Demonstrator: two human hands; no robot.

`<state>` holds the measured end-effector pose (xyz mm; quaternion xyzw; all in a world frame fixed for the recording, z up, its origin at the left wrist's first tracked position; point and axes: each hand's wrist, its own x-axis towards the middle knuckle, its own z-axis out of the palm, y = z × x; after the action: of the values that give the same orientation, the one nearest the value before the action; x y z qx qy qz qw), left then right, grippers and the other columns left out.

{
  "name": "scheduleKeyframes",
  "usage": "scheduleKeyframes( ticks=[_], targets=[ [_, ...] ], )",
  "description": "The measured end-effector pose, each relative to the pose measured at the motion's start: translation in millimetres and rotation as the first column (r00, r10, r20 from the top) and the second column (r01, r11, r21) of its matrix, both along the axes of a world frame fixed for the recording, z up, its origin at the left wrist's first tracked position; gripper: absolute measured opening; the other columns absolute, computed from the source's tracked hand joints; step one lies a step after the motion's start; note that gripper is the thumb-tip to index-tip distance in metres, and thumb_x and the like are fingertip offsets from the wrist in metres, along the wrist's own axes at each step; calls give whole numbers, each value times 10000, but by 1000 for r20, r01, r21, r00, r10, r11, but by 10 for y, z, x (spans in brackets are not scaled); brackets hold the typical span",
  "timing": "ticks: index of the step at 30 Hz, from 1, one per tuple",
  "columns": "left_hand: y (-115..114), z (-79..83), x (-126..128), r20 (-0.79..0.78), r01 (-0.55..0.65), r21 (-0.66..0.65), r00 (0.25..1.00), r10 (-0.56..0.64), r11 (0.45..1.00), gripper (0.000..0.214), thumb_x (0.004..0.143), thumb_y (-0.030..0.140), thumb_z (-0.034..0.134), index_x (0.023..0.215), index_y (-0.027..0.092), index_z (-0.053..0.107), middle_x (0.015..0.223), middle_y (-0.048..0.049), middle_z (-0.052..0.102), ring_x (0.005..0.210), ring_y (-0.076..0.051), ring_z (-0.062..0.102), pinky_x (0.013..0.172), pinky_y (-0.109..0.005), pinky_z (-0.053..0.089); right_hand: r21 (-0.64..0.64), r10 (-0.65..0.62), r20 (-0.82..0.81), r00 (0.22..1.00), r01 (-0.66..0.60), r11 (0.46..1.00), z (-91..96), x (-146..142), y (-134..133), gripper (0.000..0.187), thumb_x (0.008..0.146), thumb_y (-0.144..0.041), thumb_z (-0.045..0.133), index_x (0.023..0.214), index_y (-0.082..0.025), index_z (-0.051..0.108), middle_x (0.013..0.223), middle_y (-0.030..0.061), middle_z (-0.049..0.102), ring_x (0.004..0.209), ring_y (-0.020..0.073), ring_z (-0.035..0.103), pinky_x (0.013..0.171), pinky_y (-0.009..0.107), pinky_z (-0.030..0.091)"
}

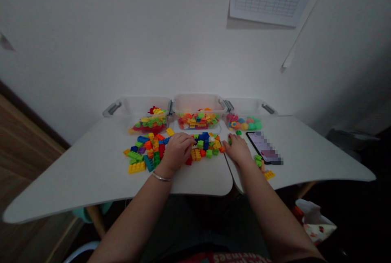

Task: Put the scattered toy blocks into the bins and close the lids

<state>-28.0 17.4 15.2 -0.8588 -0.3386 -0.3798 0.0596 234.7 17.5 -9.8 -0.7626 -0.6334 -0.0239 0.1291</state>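
Bare forearms [134, 222] reach up from the bottom of the view onto a white table [88, 173], its two rounded tops meeting near the middle. Along the far edge stand three clear plastic bins with grey handles. The left bin [137, 106] holds mixed bricks and some red pieces, the middle bin [198, 104] orange, yellow and green bricks, and the right bin [244, 107] round pieces in green, orange and blue. Loose bricks [149, 153] lie in a wide heap in front of the bins, with a phone [262, 147] to the right, its screen blurred. The left hand [177, 151], a bangle [161, 177] at its wrist, curves over the heap with its fingers close together. The right hand [238, 150] rests at the heap's right edge, just beside a green brick [229, 141]. Whether either hand is clamped on a brick, I cannot tell.
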Motion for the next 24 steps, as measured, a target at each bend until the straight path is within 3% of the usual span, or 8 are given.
scheduleKeyframes(
  ticks=[2, 5, 8, 10, 15, 21, 24],
  targets=[
    [-5, 8, -2, -1, 1, -2, 1000, -1, 1000, 197, 876, 124, 500, 915, 190, 682, 939, -75, 709, 915, -222, 620, 852, -401, 488, 36, 27, -5, 1000, -27, 999, 69, -44, -61, 557, 936, -446, 418, 1379, -121, 513, 1392, 142, 556, 1318, 291, 442, 1108, 404, 279],
    [-4, 4, -6, 0, -2, -6, 1000, 2, 1000, 205, 878, 119, 495, 919, 192, 682, 934, -74, 708, 916, -221, 617, 854, -404, 486, 158, -49, 32, 998, 43, 987, 119, -17, -262, 545, 929, -430, 432, 1376, -132, 522, 1444, 154, 502, 1369, 340, 369, 1131, 497, 220],
    [3, -15, -5, -1, 3, 0, 1000, -3, 1000, 200, 880, 126, 499, 924, 197, 680, 944, -72, 709, 919, -221, 616, 853, -404, 485, 222, -203, 93, 975, 178, 959, 27, 101, -501, 582, 925, -452, 442, 1390, -108, 509, 1478, 202, 441, 1415, 396, 275, 1133, 563, 170],
    [7, -25, 0, -8, 11, 5, 1000, -11, 1000, 191, 879, 131, 504, 923, 196, 677, 946, -70, 711, 917, -224, 615, 851, -405, 485, 188, -244, 119, 962, 220, 957, -88, 185, -605, 622, 933, -467, 421, 1416, -79, 472, 1483, 232, 421, 1427, 409, 249, 1128, 566, 179],
    [8, -20, 5, -13, 13, -1, 1000, -13, 1000, 195, 873, 119, 501, 914, 196, 675, 938, -70, 711, 916, -221, 617, 859, -401, 484, 75, -142, 72, 987, 137, 988, -264, 235, -554, 645, 962, -477, 336, 1446, -60, 427, 1493, 211, 420, 1431, 374, 268, 1140, 510, 211],
    [12, -27, -9, -2, 4, 2, 1000, -4, 1000, 193, 860, 113, 514, 921, 194, 678, 947, -72, 711, 924, -226, 617, 864, -407, 487, 131, 7, 0, 1000, -7, 991, -140, 130, -412, 604, 961, -450, 332, 1424, -86, 466, 1479, 158, 460, 1442, 318, 259, 1161, 458, 215],
    [15, -36, -13, 0, 3, 1, 1000, -3, 1000, 195, 872, 123, 508, 927, 196, 680, 952, -72, 712, 928, -225, 616, 870, -410, 486, 228, -74, 53, 996, 60, 972, -85, 139, -543, 594, 940, -467, 367, 1417, -131, 477, 1475, 144, 463, 1436, 333, 256, 1168, 531, 153]
  ],
)
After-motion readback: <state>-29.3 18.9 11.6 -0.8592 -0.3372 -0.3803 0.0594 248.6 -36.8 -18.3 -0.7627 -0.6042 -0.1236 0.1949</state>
